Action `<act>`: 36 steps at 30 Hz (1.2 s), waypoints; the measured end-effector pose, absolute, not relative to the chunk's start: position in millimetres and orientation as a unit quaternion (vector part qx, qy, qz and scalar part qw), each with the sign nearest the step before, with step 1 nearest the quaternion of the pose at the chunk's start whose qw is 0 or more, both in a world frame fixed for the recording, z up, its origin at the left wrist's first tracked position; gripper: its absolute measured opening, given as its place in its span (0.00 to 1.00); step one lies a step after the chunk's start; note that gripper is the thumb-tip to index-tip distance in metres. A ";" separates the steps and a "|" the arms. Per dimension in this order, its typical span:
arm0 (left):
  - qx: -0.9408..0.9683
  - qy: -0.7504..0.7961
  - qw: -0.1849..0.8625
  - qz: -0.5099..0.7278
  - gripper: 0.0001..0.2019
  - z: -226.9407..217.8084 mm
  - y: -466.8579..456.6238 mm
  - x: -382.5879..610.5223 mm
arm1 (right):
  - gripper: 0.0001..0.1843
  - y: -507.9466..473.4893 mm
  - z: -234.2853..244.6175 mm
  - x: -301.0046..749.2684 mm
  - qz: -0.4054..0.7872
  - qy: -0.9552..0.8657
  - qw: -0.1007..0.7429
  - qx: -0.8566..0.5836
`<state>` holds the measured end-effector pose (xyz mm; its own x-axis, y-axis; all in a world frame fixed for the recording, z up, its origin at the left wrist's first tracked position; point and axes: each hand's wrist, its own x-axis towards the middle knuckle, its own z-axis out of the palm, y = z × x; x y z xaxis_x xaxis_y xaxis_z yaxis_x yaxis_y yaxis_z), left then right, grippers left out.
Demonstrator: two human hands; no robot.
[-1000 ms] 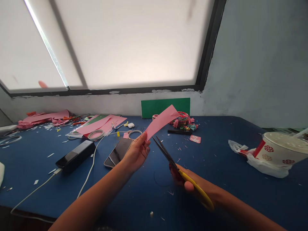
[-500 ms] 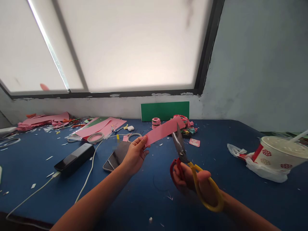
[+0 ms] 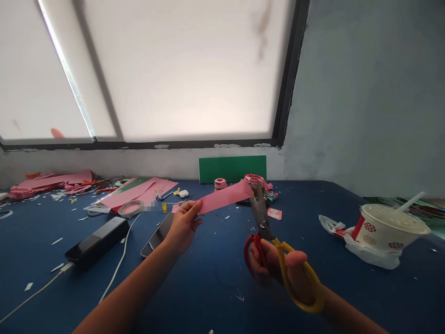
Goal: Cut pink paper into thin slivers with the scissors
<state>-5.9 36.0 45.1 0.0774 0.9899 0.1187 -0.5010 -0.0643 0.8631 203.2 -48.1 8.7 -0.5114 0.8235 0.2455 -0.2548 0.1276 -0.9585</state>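
Note:
My left hand point(image 3: 184, 225) pinches one end of a strip of pink paper point(image 3: 224, 196) between thumb and fingers. The strip slants up to the right above the blue table. My right hand point(image 3: 278, 264) is closed round the handles of a pair of scissors point(image 3: 260, 218), one handle red and the other yellow. The blades point upward, slightly parted, just at the right of the strip's far end. Whether they touch the paper I cannot tell. Behind the strip lie a small pink paper roll point(image 3: 220, 184) and a heap of coloured paper pieces point(image 3: 259, 181).
A green board point(image 3: 232, 169) leans on the wall. At left lie a black power bank point(image 3: 97, 239) with a white cable point(image 3: 120, 264), a phone point(image 3: 158, 234), pink sheets point(image 3: 139, 192) and a tape roll point(image 3: 130, 208). A lidded cup point(image 3: 389, 227) with a straw stands at right.
The view has swung a little to the right and up. The blades, earlier overlapping the strip's far end, now sit beside it. Both hands keep their hold.

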 end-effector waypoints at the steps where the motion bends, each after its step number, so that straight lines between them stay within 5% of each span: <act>1: 0.411 0.300 0.609 0.608 0.12 46.4 37.4 -7.6 | 0.43 -49.0 10.1 203.1 0.616 -0.613 0.435 -0.237; 24: 0.442 0.293 0.581 0.617 0.12 49.4 40.8 -15.2 | 0.40 -37.0 -23.0 210.6 0.670 -0.557 0.441 -0.214; 36: 0.473 0.299 0.559 0.612 0.12 47.4 40.8 -14.6 | 0.41 -45.8 -1.5 209.5 0.642 -0.591 0.427 -0.236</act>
<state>-14.6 40.8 47.4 0.0727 0.9666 0.2458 -0.4010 -0.1973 0.8946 209.5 -45.8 -1.5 -0.5246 0.8270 0.2023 -0.2695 0.0641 -0.9609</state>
